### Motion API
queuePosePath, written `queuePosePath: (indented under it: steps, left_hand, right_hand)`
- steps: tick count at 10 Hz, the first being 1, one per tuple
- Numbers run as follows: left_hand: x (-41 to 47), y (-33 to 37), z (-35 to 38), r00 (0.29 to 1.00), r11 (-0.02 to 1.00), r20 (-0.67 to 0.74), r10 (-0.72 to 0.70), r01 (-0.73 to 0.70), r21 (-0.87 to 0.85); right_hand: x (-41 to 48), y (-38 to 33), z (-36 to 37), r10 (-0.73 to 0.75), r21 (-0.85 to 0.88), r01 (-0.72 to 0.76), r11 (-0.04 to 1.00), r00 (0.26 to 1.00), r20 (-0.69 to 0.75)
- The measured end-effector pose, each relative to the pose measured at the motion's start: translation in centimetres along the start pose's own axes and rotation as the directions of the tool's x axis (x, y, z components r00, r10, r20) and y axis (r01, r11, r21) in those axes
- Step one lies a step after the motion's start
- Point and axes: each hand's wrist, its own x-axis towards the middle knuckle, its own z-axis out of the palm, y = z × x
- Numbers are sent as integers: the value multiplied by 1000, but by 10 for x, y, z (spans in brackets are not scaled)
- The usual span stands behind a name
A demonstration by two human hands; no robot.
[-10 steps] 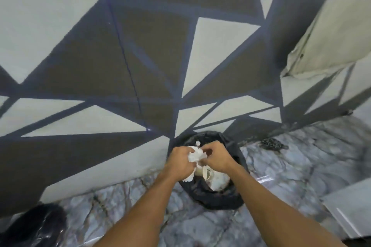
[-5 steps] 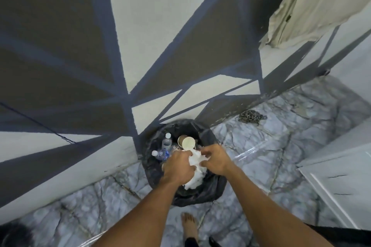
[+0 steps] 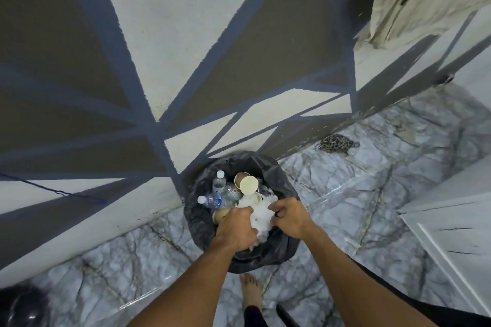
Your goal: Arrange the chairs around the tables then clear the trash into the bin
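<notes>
black-lined bin (image 3: pixel 194 216) against wall (image 3: pixel 186 34), chain (image 3: pixel 337 143) nearby

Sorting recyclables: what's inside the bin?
The bin holds plastic bottles, paper cups and white tissue, which the left hand and right hand grip. Whatever lies beneath is covered.

an indoor corner of what looks like a café or shared eating room. the far wall (image 3: pixel 186 34) is painted with a decorative pattern of cream and brown triangles split by grey-blue bands, and the floor (image 3: pixel 372 207) is glossy grey marble-look tile. against the wall stands a round bin lined with a black plastic bag (image 3: pixel 276 252), with cream paper cups (image 3: pixel 249 185), clear plastic water bottles (image 3: pixel 219 183) and crumpled white paper (image 3: pixel 261 210) at its mouth. a white panelled door (image 3: pixel 457 233) is at the right, and a cream cloth (image 3: pixel 425 0) hangs at the far right.
</notes>
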Motion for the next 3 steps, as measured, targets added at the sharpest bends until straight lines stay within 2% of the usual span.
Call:
queuePosePath:
  steps: [1,2,3]
  left_hand:
    - [-7,-7,-6,999,999,-27,-22,22,-25]
    - [-18,-23,-7,995,986,-68,-67,56,-158]
    - [-55,-47,2,992,962,-46,-115,100,-254]
  right_hand:
    - [-3,-14,6,-30,-23,30,999,999,-12]
    - [-10,-35,20,-78,-33,78,996,997,6]
    - [-40,-48,47,-97,-61,101,993,993,72]
